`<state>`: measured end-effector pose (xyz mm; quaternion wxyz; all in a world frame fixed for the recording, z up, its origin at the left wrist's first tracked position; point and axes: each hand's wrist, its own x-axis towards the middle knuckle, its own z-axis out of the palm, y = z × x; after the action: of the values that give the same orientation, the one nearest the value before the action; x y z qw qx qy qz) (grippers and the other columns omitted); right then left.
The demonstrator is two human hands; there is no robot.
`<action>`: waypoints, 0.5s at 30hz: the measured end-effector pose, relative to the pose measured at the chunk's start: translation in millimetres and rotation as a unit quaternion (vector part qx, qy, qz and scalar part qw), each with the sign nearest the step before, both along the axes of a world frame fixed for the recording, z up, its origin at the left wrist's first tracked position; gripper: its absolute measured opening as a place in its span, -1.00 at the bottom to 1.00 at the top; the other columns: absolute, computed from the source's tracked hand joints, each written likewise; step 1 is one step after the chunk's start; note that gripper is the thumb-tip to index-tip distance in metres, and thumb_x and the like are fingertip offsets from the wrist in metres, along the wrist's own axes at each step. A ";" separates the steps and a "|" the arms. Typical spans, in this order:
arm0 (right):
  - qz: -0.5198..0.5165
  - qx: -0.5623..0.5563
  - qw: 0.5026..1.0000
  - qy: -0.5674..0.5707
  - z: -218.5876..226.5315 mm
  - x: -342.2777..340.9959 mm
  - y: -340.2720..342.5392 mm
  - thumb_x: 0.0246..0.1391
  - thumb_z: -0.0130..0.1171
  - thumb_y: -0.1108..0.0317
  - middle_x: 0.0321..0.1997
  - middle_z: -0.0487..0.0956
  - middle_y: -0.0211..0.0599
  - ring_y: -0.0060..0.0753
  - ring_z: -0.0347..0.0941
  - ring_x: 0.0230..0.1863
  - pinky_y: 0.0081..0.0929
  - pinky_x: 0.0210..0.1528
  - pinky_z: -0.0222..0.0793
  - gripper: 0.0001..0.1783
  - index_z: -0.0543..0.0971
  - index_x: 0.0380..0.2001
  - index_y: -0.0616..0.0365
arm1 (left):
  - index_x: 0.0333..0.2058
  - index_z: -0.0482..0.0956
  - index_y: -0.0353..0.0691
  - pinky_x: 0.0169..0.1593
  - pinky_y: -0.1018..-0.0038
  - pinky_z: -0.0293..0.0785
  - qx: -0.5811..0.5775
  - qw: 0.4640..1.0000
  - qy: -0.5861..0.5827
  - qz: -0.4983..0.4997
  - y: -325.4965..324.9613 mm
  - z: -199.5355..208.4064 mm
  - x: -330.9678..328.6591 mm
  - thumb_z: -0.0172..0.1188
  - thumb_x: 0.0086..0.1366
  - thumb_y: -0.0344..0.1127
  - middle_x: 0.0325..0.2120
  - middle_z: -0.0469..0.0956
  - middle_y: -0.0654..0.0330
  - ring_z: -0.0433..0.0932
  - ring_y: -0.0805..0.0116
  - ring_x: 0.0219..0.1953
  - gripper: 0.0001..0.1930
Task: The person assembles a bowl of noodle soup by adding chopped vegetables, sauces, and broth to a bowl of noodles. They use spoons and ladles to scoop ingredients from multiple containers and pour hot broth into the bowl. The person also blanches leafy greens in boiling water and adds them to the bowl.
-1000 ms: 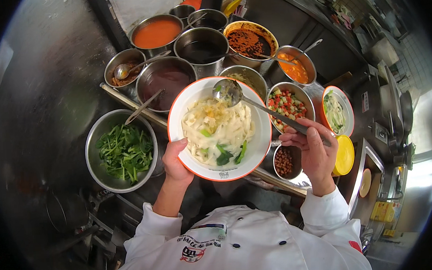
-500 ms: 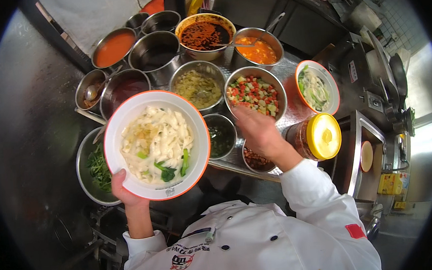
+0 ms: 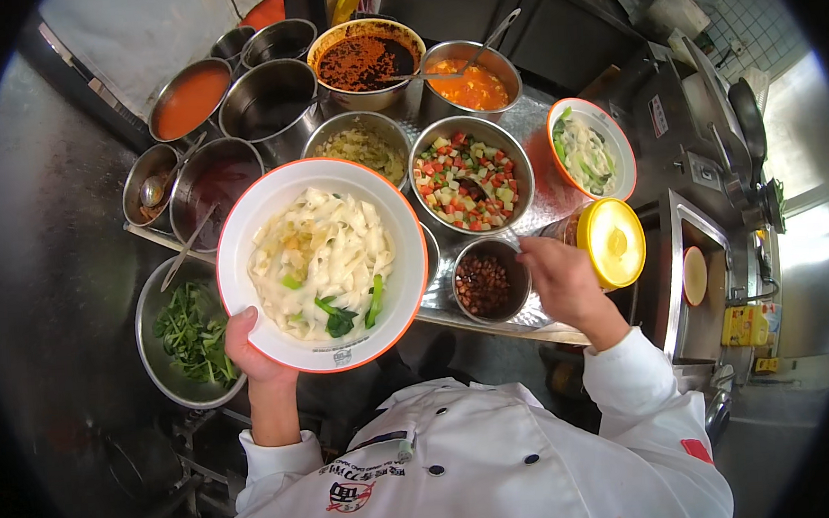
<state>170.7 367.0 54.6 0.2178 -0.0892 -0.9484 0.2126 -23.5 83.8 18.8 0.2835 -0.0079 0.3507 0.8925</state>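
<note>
Two bare hands are working here. The left hand (image 3: 261, 363) holds a big white bowl (image 3: 231, 242) with an orange rim. Its thumb presses on the rim, but the other fingers are hidden under the bowl, so I cannot tell how they sit. Just past that thumb, in the bowl, are wide, pale noodles (image 3: 338, 249) with little yellow bits on top and some green leaves (image 3: 340, 319). Left of the thumb is a steel bowl (image 3: 154, 351) full of cut greens (image 3: 194, 334). The right hand (image 3: 568, 283) is curled, with nothing showing in it. Its fingertips are right by the edge of a small steel pot (image 3: 515, 295) of brown bits (image 3: 480, 281). I cannot tell if they pinch anything. Just right of those fingers is a yellow lid (image 3: 615, 243) on a jar. Farther out from them, a bit left, is a pot of chopped bits (image 3: 471, 175), red, green and white. Farther out and right is another noodle bowl (image 3: 626, 156).
</note>
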 end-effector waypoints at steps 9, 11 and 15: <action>-0.244 -0.560 0.781 0.128 -9.9 -19.3 3.8 0.19 -0.18 0.41 -0.36 0.54 -0.01 -0.25 0.56 -0.39 -0.45 -0.34 0.53 -0.74 0.41 -0.21 0.41 | 0.16 0.15 -0.41 0.23 0.22 0.14 0.029 0.999 -0.005 -0.042 13.2 -9.1 -15.4 -0.05 0.01 -0.14 0.13 0.25 -0.11 0.27 -0.01 0.15 -0.28; -0.201 -0.607 0.756 0.140 -7.5 -22.1 1.9 0.17 -0.16 0.42 -0.35 0.53 0.03 -0.22 0.56 -0.40 -0.44 -0.34 0.53 -0.74 0.40 -0.22 0.45 | 0.15 0.17 -0.41 0.21 0.26 0.16 -0.010 1.000 -0.017 -0.022 19.6 -11.1 -18.0 -0.03 0.01 -0.17 0.10 0.28 -0.08 0.29 0.04 0.13 -0.30; -0.244 -0.628 0.715 0.188 -3.0 -21.1 -0.8 0.14 -0.13 0.42 -0.39 0.53 0.04 -0.19 0.56 -0.40 -0.42 -0.37 0.55 -0.75 0.40 -0.25 0.46 | 0.12 0.21 -0.40 0.18 0.30 0.21 0.024 0.999 -0.025 -0.041 27.8 -13.0 -21.9 -0.01 0.03 -0.21 0.07 0.34 -0.04 0.34 0.09 0.09 -0.35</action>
<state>149.6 366.2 51.6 0.3301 -0.3917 -0.4816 0.7111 -45.4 111.7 5.8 0.3289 -0.0091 0.3217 0.8878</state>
